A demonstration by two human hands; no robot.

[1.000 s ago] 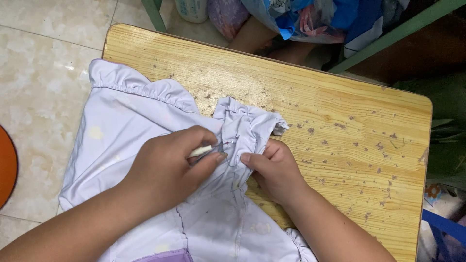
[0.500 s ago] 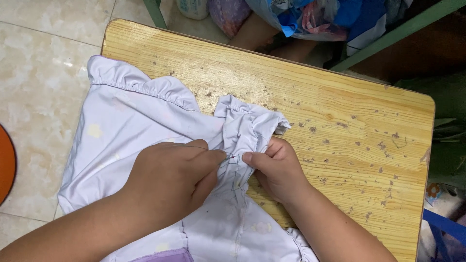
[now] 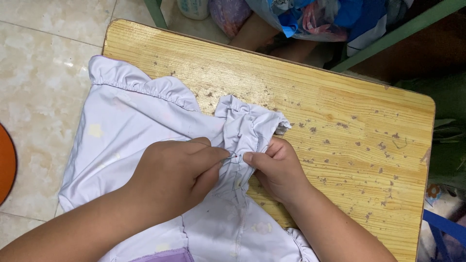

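Left hand [image 3: 177, 174]: fingers pinched on a thin metal needle [image 3: 231, 156].
Right hand [image 3: 276, 167]: gathered frill of pale lilac cloth garment [image 3: 145, 121] is pinched.
Table [image 3: 340, 121]: worn yellow wood, garment spread on it.

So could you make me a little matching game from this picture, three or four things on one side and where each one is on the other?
Things:
1. left hand
2. right hand
3. pale lilac garment
4. wooden table

Places or states:
A. bare and speckled on the far right side
B. spread flat, hanging over the table's left edge
C. pinching a thin needle at the gathered seam
D. holding the bunched fabric from the right

Pairs: 1-C, 2-D, 3-B, 4-A
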